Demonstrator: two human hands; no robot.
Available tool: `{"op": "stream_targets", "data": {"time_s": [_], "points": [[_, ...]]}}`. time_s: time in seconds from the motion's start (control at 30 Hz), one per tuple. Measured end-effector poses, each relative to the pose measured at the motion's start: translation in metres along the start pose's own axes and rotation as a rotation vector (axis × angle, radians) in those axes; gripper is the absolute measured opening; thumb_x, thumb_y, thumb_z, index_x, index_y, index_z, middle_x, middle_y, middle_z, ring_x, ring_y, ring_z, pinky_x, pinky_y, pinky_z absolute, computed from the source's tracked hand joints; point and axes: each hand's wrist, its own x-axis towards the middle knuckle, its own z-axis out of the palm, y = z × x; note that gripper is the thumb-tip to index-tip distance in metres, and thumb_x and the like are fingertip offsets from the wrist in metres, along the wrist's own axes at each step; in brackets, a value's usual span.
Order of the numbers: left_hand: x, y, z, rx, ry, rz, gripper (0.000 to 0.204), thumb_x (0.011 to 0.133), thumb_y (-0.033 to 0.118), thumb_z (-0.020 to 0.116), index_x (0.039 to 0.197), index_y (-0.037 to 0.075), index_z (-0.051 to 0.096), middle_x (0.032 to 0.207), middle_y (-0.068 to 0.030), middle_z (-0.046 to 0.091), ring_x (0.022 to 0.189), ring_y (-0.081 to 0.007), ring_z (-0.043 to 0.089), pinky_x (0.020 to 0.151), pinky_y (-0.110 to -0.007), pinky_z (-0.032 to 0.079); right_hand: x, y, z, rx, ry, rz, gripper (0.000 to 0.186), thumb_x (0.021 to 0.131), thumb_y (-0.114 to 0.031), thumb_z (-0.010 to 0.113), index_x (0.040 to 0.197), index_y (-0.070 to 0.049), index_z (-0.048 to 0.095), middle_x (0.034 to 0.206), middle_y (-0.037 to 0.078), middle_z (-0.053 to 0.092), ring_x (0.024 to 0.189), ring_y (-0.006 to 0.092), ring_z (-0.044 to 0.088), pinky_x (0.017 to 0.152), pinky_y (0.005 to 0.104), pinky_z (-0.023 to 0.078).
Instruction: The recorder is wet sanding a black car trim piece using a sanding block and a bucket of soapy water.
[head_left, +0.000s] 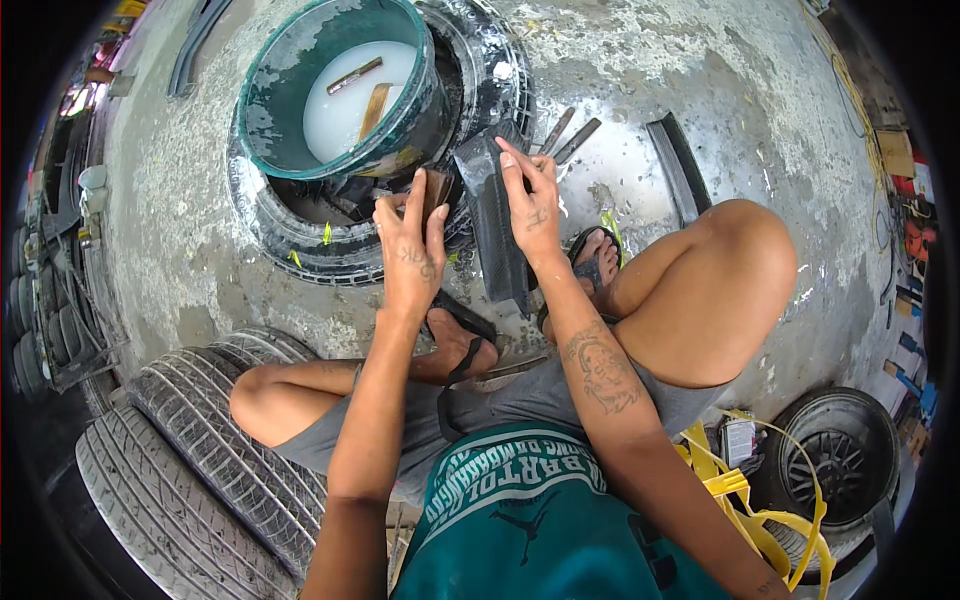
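My left hand [408,245] is closed on a small flat brown block [437,192], thumb on one side and fingers on the other. It is beside the near rim of a green tub [250,130] of cloudy whitish water. My right hand [533,205] pinches the upper edge of a long black part with a woven, carbon-like pattern [492,225]. The part hangs tilted between my hands, its lower end near my feet. In the tub's water are a dark narrow strip [355,76] and a tan strip [375,110].
Under the tub lies a wet black tire [345,255]. Two dark flat strips [578,140] and a long black channel-shaped piece [680,165] rest on the wet concrete floor. Several tires [180,490] stand at my left. A wheel [825,455] and yellow strapping [745,490] are at lower right.
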Motion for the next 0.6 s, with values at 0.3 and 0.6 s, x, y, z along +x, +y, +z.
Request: {"op": "stream_targets", "data": {"time_s": [0.3,0.6], "points": [[0.022,0.034,0.040,0.097,0.079,0.106,0.043,0.101,0.014,0.076,0.140,-0.004,0.072,0.105,-0.0240,0.055,0.096,-0.0396,0.060,0.084,-0.047,0.053,-0.002,-0.009,0.009,0.028,-0.005,0.064,0.046,0.110,-0.048,0.064,0.134,-0.012,0.080,0.117,0.029,0.072,0.108,0.0456,0.067,0.100,0.0476,0.052],[0.033,0.033,0.058,0.078,0.195,0.116,0.047,0.103,0.016,0.070,0.145,-0.004,0.068,0.108,-0.0280,0.052,0.095,-0.0455,0.057,0.087,-0.051,0.053,-0.001,-0.004,0.012,0.025,0.032,0.044,0.047,0.108,-0.052,0.065,0.133,-0.015,0.081,0.111,0.027,0.068,0.109,0.0453,0.067,0.099,0.0488,0.053]]}}
